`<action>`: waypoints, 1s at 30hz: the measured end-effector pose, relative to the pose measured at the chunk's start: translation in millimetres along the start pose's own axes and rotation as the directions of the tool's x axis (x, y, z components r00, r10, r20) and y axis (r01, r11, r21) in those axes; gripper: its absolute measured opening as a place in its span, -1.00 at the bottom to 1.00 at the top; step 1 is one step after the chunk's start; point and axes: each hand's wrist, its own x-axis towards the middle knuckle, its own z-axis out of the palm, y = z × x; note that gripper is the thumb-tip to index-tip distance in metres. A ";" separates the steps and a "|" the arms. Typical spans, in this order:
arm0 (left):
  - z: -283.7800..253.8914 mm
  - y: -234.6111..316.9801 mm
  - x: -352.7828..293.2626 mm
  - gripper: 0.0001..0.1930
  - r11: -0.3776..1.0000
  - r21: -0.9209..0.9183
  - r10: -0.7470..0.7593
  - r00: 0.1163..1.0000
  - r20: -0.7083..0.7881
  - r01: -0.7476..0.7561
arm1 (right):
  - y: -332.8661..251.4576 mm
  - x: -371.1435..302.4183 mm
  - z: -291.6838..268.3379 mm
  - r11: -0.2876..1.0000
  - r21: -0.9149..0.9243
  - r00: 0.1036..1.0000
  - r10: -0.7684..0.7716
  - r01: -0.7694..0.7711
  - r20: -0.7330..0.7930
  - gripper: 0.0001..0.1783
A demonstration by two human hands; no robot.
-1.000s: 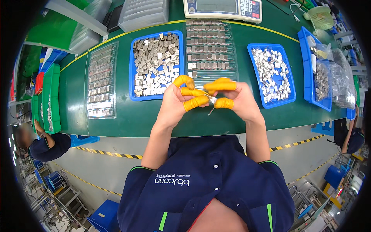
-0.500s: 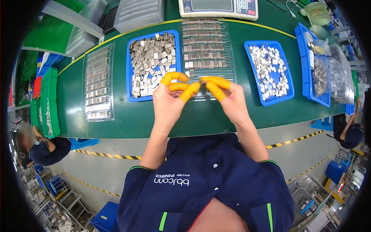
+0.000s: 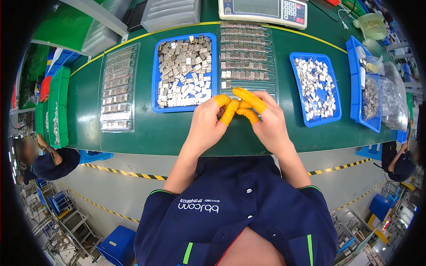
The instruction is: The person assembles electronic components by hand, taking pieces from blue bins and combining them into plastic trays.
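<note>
My left hand and my right hand meet over the table, with yellow covers on thumbs and fingers. The fingertips of both pinch close together, and whatever they hold is hidden behind the covers. Just beyond them lies a clear plastic tray with rows of small metal-cased pieces with thin leads. Its nearest filled row has only a piece or two at the left end. Left of my hands, a blue tray carries a heap of small silver metal shells. To the right, another blue tray contains white pieces with thin leads.
A second filled clear tray lies far left, near green bins. A scale and stacked clear trays stand at the back. At right are a blue bin with bagged parts and a small fan. People sit at both sides.
My hands have drawn together, and the right fingers now overlap the left fingertips. A thin dark bit between the fingertips has gone out of sight. The whole table view has shifted slightly rightward.
</note>
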 end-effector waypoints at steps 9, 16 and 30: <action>7.8 -11.9 -3.1 -0.86 0.901 -0.405 -0.204 0.976 -0.078 0.156 | 3.6 9.9 5.1 0.918 -0.374 0.949 -0.225 0.131 -0.221 -0.64; -0.8 -15.2 -3.8 -0.83 0.790 -0.581 -0.239 0.971 0.005 0.198 | -0.7 19.0 2.3 0.989 -0.113 0.986 -0.114 0.100 -0.121 -0.71; -6.0 -15.7 -3.9 -0.72 0.814 -0.558 -0.300 0.940 -0.165 0.162 | 44.1 21.5 25.8 0.912 -0.408 0.997 0.007 -0.037 -0.074 -0.84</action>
